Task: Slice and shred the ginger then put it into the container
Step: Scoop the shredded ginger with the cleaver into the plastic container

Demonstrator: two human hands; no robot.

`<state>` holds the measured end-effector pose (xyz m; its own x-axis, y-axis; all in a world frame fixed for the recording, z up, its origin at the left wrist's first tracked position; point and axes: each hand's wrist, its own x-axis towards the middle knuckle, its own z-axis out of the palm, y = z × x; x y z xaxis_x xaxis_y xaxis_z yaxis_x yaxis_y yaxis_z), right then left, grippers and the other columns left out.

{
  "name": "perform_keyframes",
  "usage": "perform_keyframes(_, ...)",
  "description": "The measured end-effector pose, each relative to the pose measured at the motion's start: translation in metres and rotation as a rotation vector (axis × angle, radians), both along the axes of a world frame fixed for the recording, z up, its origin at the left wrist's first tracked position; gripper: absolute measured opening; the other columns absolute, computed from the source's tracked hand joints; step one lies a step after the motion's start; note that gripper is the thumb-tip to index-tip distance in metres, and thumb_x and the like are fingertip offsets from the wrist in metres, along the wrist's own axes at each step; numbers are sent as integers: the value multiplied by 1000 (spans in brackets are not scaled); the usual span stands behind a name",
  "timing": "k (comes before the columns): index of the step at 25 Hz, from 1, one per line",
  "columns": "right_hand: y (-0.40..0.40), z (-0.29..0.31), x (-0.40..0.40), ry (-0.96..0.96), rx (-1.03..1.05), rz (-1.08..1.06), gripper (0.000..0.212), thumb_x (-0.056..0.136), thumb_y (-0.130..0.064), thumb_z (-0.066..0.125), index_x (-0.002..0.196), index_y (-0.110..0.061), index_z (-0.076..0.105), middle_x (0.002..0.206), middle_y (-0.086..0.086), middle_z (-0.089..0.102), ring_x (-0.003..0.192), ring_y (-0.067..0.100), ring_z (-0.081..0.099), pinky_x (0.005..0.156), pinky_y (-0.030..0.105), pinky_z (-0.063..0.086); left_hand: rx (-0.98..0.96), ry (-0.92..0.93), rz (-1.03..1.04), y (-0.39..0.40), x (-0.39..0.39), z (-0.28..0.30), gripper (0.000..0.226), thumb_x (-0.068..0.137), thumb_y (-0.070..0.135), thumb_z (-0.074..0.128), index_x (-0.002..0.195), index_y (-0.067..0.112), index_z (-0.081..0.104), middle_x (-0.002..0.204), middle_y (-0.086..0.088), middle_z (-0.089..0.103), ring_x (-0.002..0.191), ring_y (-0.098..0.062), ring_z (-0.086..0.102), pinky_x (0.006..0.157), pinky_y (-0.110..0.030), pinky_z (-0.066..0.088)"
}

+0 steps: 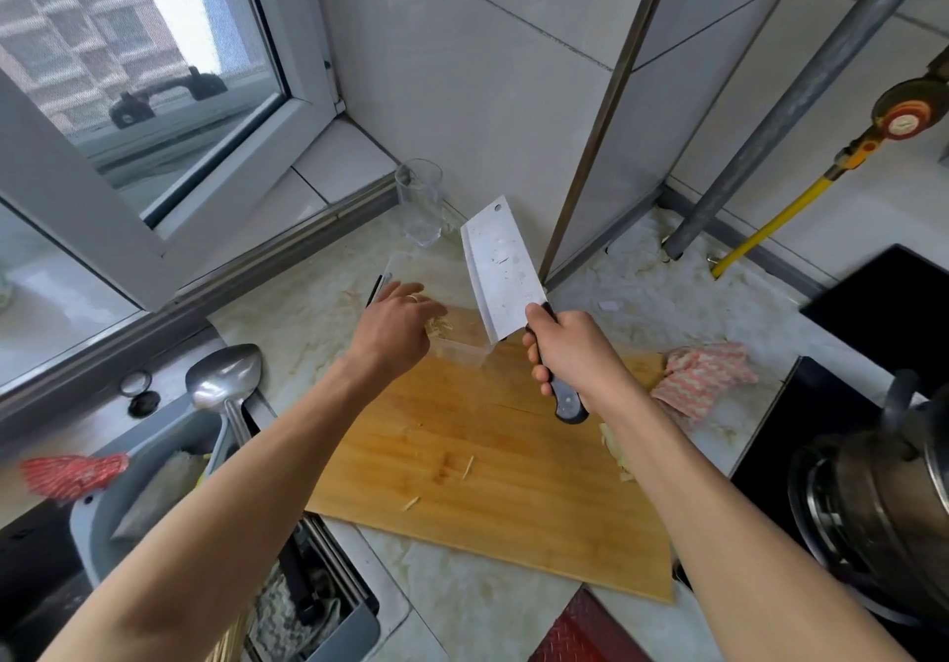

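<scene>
Ginger shreds (440, 326) lie inside the clear plastic container (462, 348), which sits at the far edge of the wooden cutting board (488, 481). A few stray slivers (468, 467) are scattered on the near half of the board, and some pale ginger pieces (619, 456) lie at its right edge, partly hidden by the person's forearm.

Nearest to me, left of the board, a grey tub (154, 481) holds a large metal ladle (223, 379) and other odds and ends too jumbled to make out. A red scrubber (72, 474) lies further left of it. To the right of the board a steel pot (873, 497) stands on a black cooktop (821, 404).

Above the far half of the board, the right hand (570, 353) is clenched round the black handle of a cleaver (506, 271), whose broad blade is lifted and tilted, pointing away over the container. The left hand (398, 325) reaches over the container's left side, fingers loosely extended down toward the shreds; I cannot tell whether they are touching them or pinching any.

A pink and white cloth (706, 379) lies crumpled just beyond the board's right corner. Behind the container, further from the board, an empty drinking glass (420, 209) stands upright by the tiled wall. A yellow hose (770, 230) runs down to the counter well to the right of it.
</scene>
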<state>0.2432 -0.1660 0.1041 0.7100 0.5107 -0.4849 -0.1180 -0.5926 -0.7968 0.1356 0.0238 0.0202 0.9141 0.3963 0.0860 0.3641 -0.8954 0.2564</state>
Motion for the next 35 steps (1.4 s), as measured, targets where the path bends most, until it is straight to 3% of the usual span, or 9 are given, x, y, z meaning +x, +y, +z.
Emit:
perform_keyframes(5, -5, -3, -3, 21, -16, 33, 41, 104, -39, 46, 82, -7, 59, 67, 4, 53, 44, 14, 48, 42, 26, 43, -187, -199, 82, -9, 3, 8, 60, 71, -21, 46, 114, 12, 73, 120, -6, 71, 114, -25, 64, 97, -42, 53)
perform_keyframes(9, -12, -9, -8, -59, -31, 99, 45, 105, -40, 45, 85, -3, 60, 65, 4, 55, 45, 16, 51, 43, 27, 44, -284, -234, 135, -12, -3, 4, 55, 81, -15, 43, 120, 14, 69, 118, -5, 72, 108, -23, 68, 91, -45, 56)
perform_keyframes(13, -26, -13, -17, -187, -46, 153, 48, 104, -42, 45, 89, 1, 61, 64, 5, 57, 48, 17, 55, 46, 29, 47, -239, -264, 184, -20, -10, 9, 35, 96, 15, 59, 132, 16, 62, 127, -6, 67, 116, -25, 62, 96, -44, 53)
perform_keyframes(18, -58, -20, -42, -67, 108, 70, 44, 104, -39, 48, 85, -2, 59, 62, 6, 54, 44, 18, 51, 42, 32, 44, -322, -505, 315, -60, -50, 4, 27, 95, 12, 62, 121, 12, 70, 121, -5, 68, 114, -23, 61, 94, -33, 48)
perform_keyframes(23, -109, -34, -73, -50, 234, 57, 34, 106, -36, 45, 85, -9, 48, 63, 9, 52, 41, 26, 46, 42, 34, 40, -533, -463, 503, -116, -97, -16, 27, 97, 16, 59, 122, 17, 68, 116, -1, 68, 110, -19, 59, 88, -26, 42)
perform_keyframes(26, -154, -55, -89, -3, 221, 26, 33, 106, -35, 45, 85, -10, 46, 63, 7, 51, 40, 25, 44, 42, 34, 39, -622, -432, 599, -139, -117, -39, 29, 100, 22, 55, 126, 15, 65, 123, -4, 64, 114, -23, 58, 95, -39, 49)
perform_keyframes(28, -183, -71, -98, 8, 176, 19, 34, 106, -36, 44, 85, -9, 47, 62, 8, 52, 40, 26, 45, 44, 37, 40, -683, -397, 670, -158, -126, -47, 34, 102, 24, 51, 132, 11, 60, 135, -8, 58, 125, -24, 52, 106, -44, 44)
perform_keyframes(32, -208, -100, -113, -18, 68, -37, 37, 105, -39, 42, 88, -7, 49, 61, 7, 53, 40, 27, 49, 44, 34, 41, -720, -357, 742, -185, -125, -42, 40, 102, 19, 44, 141, 10, 52, 154, -7, 39, 141, -22, 36, 114, -30, 29)
perform_keyframes(35, -205, -112, -120, 3, 29, -83, 37, 105, -39, 41, 93, -7, 51, 66, 10, 55, 41, 24, 50, 41, 31, 40, -711, -226, 817, -195, -120, -37, 54, 89, 21, 43, 142, 10, 48, 149, -12, 41, 132, -31, 43, 109, -45, 41)
